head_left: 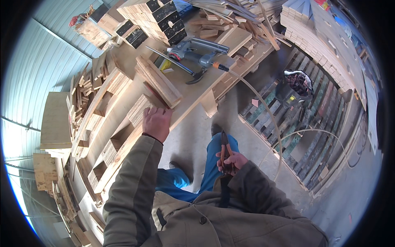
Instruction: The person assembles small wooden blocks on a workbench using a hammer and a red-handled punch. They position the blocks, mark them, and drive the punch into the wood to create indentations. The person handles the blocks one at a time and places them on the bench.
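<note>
My left hand point(157, 123) is at the near edge of the workbench, its fingers bent over the end of a reddish-brown wooden board point(154, 95); the fingertips are partly hidden. Beside it lie a thick pale timber piece point(158, 82) and a layered block point(141, 110). In front of my body, my right hand point(232, 161) is closed around pliers point(224, 145) with reddish handles, whose dark tip points away from me. Farther along the bench lie a grey nail gun point(197, 55) and a claw hammer point(177, 64).
An air hose point(263, 103) runs from the nail gun down to the right. A slatted pallet point(304, 115) there carries a dark bag point(293, 88). Stacked boards point(306, 37) stand behind it. Black-ended timber blocks point(154, 18) and offcuts point(84, 86) crowd the bench's far and left sides.
</note>
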`<action>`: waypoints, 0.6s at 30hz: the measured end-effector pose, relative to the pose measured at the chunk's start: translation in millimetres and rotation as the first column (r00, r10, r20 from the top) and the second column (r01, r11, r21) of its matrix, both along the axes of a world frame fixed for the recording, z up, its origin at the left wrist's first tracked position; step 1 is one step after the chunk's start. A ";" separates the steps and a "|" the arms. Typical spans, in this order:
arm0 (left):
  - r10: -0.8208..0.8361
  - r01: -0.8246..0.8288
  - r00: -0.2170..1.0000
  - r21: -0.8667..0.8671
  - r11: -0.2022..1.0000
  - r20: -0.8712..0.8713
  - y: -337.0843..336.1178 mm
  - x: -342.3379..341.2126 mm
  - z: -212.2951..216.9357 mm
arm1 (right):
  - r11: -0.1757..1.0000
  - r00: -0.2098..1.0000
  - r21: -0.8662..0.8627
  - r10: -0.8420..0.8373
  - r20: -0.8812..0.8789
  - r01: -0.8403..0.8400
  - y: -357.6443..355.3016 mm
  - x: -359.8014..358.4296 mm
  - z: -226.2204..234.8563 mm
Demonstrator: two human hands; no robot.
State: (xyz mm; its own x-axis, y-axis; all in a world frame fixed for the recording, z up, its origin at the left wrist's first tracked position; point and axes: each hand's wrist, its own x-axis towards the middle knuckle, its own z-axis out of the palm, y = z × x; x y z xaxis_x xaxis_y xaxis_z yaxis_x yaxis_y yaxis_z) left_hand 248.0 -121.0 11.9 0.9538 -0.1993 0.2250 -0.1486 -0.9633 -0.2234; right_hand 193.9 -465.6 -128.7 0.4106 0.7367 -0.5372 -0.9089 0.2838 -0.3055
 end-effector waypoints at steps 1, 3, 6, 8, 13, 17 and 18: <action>-0.008 0.009 1.000 -0.016 1.000 0.015 -0.1 0.4 -1.5 | 1.000 1.000 0.019 0.000 0.013 -0.001 -1.4 0.6 -0.8; -0.020 0.020 1.000 -0.012 1.000 0.014 1.6 1.4 -3.5 | 1.000 1.000 0.017 0.006 -0.017 -0.005 -3.2 1.3 -1.8; -0.065 0.067 0.997 -0.039 0.997 0.042 4.6 4.8 -5.9 | 1.000 0.999 0.014 0.018 -0.032 -0.017 -3.4 2.1 -2.2; -0.084 0.086 0.995 -0.045 0.995 0.057 5.9 6.6 -6.8 | 0.999 1.000 0.047 0.018 -0.016 -0.017 -2.6 2.7 -2.2; -0.017 0.016 1.000 -0.051 0.999 -0.017 1.3 10.9 -11.8 | 0.998 0.999 0.062 0.029 -0.032 -0.027 0.1 5.2 -1.0; -0.096 0.098 0.994 -0.029 0.995 0.048 5.5 18.8 -15.4 | 0.999 0.998 0.050 0.019 -0.052 -0.016 4.1 5.7 1.0; -0.101 0.103 0.994 -0.038 0.994 0.046 6.7 19.9 -16.8 | 0.999 0.997 0.036 0.008 -0.073 -0.005 5.3 5.7 1.7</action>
State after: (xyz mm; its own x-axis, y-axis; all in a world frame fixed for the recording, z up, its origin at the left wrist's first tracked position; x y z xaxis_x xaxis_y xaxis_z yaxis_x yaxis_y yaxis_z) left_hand 267.9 -114.4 -4.9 0.9179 -0.2848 0.2762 -0.2371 -0.9520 -0.1937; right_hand 199.6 -460.3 -127.1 0.3660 0.7583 -0.5394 -0.9304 0.2872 -0.2276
